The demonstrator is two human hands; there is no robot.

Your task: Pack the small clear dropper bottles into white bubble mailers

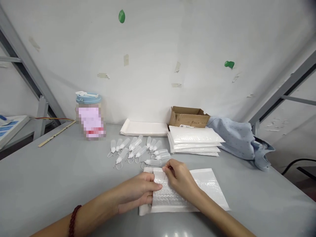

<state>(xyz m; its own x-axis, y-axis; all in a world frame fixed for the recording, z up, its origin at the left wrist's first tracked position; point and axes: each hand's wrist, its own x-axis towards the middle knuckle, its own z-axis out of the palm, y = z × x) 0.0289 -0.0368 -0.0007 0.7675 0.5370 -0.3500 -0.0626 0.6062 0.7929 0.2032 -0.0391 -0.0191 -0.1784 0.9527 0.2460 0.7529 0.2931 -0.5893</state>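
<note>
A white bubble-lined mailer (209, 187) lies flat on the grey table near its front edge. At its left end, my left hand (140, 192) has the thumb on top of the bubbly layer and the other fingers at or inside the opening, gripping that edge. My right hand (179, 177) pinches the upper edge of the same mailer, its fingertips close to the left thumb. Just beyond the hands are several small translucent squeeze bottles (153, 162) with looped caps. Whether anything is inside the mailer is hidden.
A stack of white mailers (195, 135) sits behind right, before an open cardboard box (190, 119). Flat white mailers (145, 128) lie at the back. Blue cloth (232, 138) is at the right; a blue-lidded container (90, 115) and thin strip (56, 133) are at the left.
</note>
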